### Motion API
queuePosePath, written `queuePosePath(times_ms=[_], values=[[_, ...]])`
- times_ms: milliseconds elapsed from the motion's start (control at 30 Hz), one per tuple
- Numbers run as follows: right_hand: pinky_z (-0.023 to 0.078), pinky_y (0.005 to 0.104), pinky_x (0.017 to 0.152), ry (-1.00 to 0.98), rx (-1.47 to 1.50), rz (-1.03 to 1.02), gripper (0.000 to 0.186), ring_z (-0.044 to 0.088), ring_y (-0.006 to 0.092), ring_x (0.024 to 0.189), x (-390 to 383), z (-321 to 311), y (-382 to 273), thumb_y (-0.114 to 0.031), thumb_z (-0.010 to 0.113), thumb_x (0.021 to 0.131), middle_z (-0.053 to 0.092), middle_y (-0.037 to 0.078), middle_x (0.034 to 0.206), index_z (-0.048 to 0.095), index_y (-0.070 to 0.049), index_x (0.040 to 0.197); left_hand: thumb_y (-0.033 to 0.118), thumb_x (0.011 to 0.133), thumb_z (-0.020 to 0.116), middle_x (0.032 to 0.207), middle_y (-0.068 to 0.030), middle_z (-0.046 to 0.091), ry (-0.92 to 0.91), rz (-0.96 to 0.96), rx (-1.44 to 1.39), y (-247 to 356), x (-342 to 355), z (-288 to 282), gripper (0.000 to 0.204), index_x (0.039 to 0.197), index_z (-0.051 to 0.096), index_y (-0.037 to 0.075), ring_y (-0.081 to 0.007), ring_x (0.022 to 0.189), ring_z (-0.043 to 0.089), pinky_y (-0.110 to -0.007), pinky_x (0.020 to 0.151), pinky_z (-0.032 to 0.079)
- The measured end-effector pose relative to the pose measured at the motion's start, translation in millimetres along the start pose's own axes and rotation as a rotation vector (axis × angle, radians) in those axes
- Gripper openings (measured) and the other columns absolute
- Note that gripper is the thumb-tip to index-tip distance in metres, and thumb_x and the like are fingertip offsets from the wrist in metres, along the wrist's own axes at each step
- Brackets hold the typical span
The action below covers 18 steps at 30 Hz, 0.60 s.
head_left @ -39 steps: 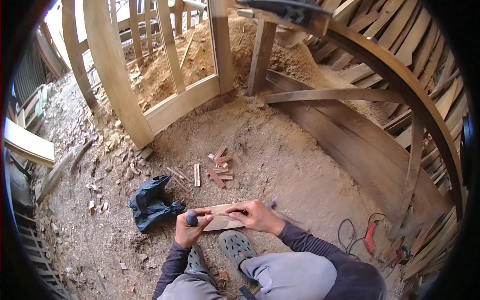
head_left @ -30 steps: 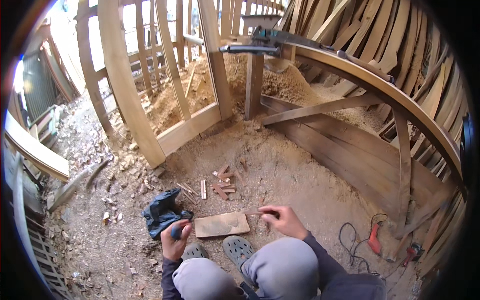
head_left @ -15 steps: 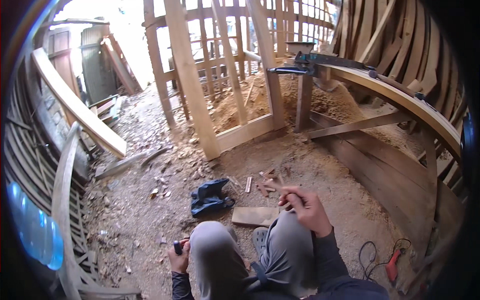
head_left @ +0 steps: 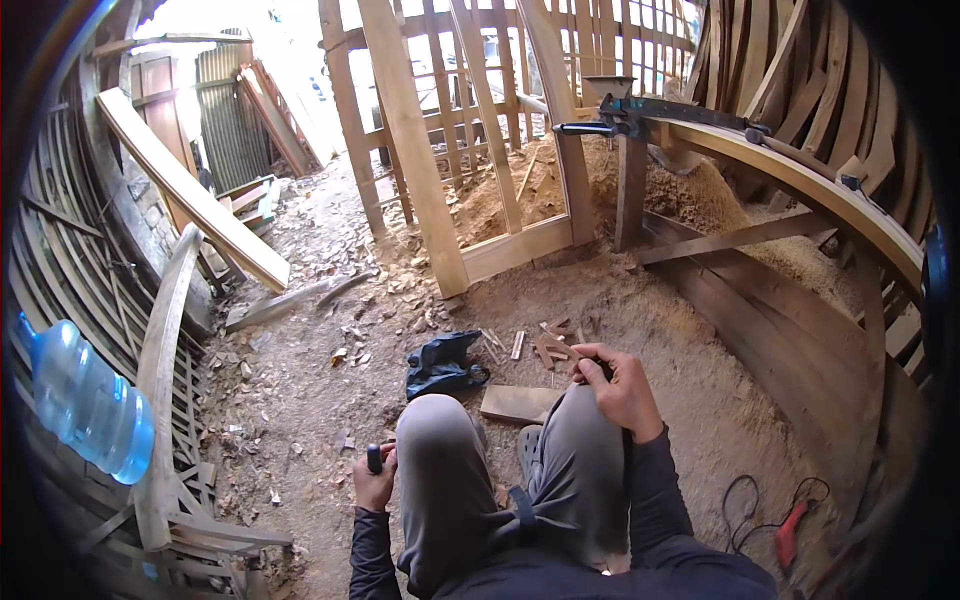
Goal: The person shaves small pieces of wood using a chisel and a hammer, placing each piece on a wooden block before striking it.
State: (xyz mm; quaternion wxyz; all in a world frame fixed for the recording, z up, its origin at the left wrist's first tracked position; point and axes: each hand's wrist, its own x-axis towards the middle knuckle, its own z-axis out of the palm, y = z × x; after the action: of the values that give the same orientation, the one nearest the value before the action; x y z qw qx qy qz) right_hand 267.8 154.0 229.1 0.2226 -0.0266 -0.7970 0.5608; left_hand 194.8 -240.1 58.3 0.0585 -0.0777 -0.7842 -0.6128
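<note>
My left hand is beside my left knee, closed round a dark tool handle; the rest of the tool is hidden. My right hand is raised by my right knee, pinching a thin wood strip that points up and left. A flat wooden block lies on the dirt just past my feet. Beyond it are a crumpled dark blue plastic bag and several small wood offcuts.
Wooden frames stand ahead with sawdust behind. A bench with a metal tool runs along the right. A red power tool lies lower right. Slatted racks, a leaning board and a blue water jug are left.
My view has tilted up. My hands, earlier together over the block, are apart: the left down by the knee, the right drawn to the right knee with the strip.
</note>
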Motion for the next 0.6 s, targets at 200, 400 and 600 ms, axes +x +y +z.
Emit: queuePosePath(times_ms=[200,400,600], values=[[0.054,0.0286,0.072,0.042,-0.033,-0.027,0.024,0.069,0.0155,0.077,-4.9,-19.2,3.7,-0.008,0.057,0.094,0.072,0.013,0.084,0.066,0.006,0.111,0.007,0.090,0.066,0.088,-0.0043,0.072,0.028,0.022,-0.060,-11.8,-2.5,-5.8,0.019,0.105,0.071,-0.003,-0.0097,0.079,0.065,-0.026,0.072,0.051],[0.053,0.0278,0.074,0.026,0.084,0.019,0.024,0.067,0.0138,0.079,-17.5,-25.4,7.4,-0.007,0.056,0.096,0.070,0.010,0.086,0.065,0.006,0.114,0.003,0.081,0.070,0.094,-0.0078,0.073,-0.046,0.029,-0.103,-43.2,-11.7,-14.0,0.028,0.108,0.070,-0.004,-0.0140,0.085,0.068,-0.030,0.080,0.052],[0.052,0.0268,0.075,0.040,0.175,0.097,0.022,0.064,0.0127,0.080,-19.9,-20.2,17.8,-0.006,0.055,0.097,0.067,0.007,0.086,0.064,0.005,0.114,0.014,0.088,0.070,0.094,-0.0099,0.073,-0.074,-0.056,0.078,-53.0,-8.6,0.2,0.024,0.105,0.071,-0.002,-0.0168,0.088,0.069,-0.032,0.083,0.053]])
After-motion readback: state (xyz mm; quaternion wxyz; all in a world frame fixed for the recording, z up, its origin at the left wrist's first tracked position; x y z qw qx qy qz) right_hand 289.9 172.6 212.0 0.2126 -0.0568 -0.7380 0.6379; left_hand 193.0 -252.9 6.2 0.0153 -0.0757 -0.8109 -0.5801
